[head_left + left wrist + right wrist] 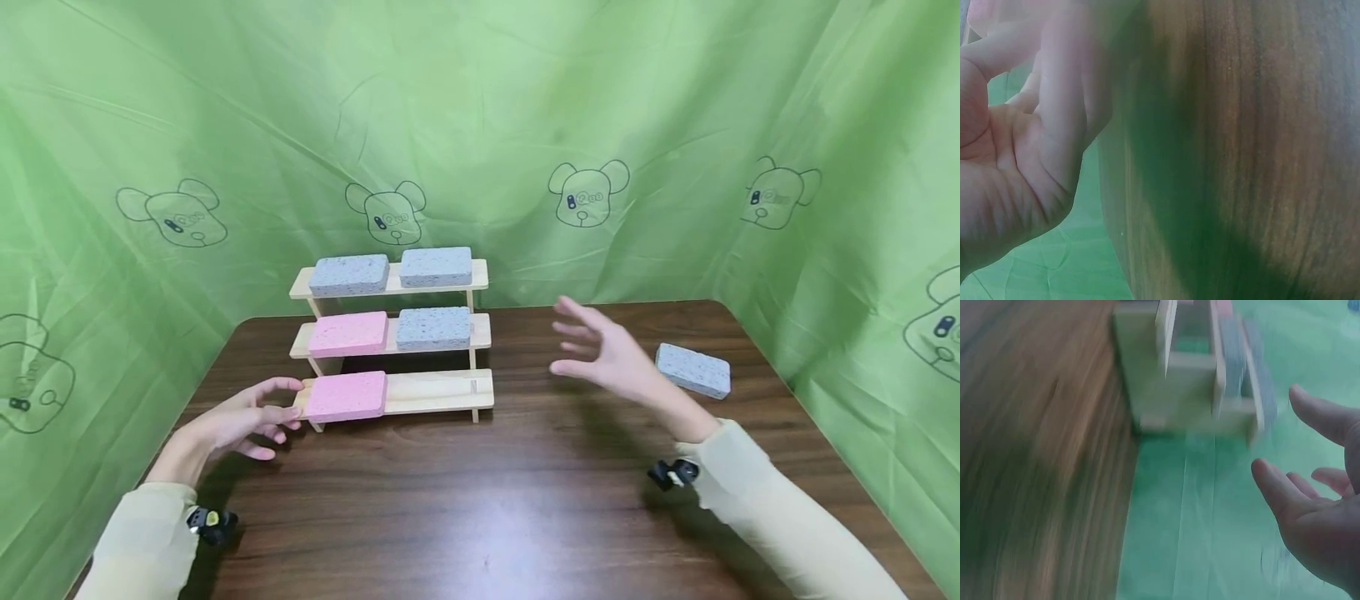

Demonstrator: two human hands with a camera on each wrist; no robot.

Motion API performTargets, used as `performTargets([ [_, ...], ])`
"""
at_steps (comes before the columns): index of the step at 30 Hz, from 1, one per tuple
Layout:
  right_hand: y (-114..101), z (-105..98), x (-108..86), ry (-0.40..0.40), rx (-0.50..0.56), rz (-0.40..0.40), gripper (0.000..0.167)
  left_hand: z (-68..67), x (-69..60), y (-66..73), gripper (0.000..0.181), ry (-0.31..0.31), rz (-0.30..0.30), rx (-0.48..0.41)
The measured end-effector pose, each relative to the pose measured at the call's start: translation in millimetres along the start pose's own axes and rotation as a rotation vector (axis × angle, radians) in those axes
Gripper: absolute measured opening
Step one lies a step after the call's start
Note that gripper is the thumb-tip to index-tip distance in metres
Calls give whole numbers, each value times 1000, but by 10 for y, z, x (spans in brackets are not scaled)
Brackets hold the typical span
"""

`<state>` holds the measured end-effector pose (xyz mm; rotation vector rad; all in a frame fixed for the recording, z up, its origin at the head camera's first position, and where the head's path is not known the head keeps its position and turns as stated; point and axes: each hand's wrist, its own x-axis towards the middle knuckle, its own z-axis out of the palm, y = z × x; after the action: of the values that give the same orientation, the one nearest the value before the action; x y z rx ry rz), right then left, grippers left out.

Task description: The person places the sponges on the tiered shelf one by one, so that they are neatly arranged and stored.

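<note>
A three-tier wooden shelf stand (438, 392) stands left of middle on the table. My left hand (236, 417) holds the left end of its lowest shelf with the fingertips. Beside those fingertips lies a pink sponge (347, 396). Above it, the middle shelf bears another pink sponge (348, 333) and a blue-grey sponge (433, 327). Two more blue-grey sponges, one left (349, 275) and one right (437, 267), lie on the top shelf. Right of the stand, my right hand (611, 354) hovers above the table with spread fingers and nothing in it.
A loose blue-grey sponge (693, 370) lies on the dark wooden table (480, 500), beyond the right forearm. Green curtains (480, 100) with printed bear heads enclose the back and both sides. Each wrist wears a small black camera.
</note>
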<state>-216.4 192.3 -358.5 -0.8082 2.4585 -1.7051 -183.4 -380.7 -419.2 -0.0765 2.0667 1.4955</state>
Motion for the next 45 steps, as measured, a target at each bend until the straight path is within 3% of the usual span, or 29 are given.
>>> performTargets([
  [4,104,-412,-198,90,-129,67,100,14,5,-19,60,3,-1,0],
  [8,204,-759,-381,104,-195,148,101,9,0,-41,60,10,-5,-2],
  [13,369,-1110,-612,95,-279,128,104,10,-9,-59,57,-4,3,-4],
  [17,484,-1308,-741,81,-280,114,104,13,0,-46,58,7,3,-2],
  [22,609,-1442,-868,71,-303,145,109,20,-8,-36,62,14,-3,-4],
  [26,721,-1514,-927,74,-431,161,112,18,-11,-38,61,20,-7,-3],
  [31,919,-1606,-984,81,-572,124,117,19,11,-22,60,27,6,3],
  [39,1199,-1678,-1116,76,-530,143,131,17,-8,-23,61,39,1,3],
  [45,1324,-1701,-1156,54,-598,120,129,33,-12,-12,61,31,6,3],
])
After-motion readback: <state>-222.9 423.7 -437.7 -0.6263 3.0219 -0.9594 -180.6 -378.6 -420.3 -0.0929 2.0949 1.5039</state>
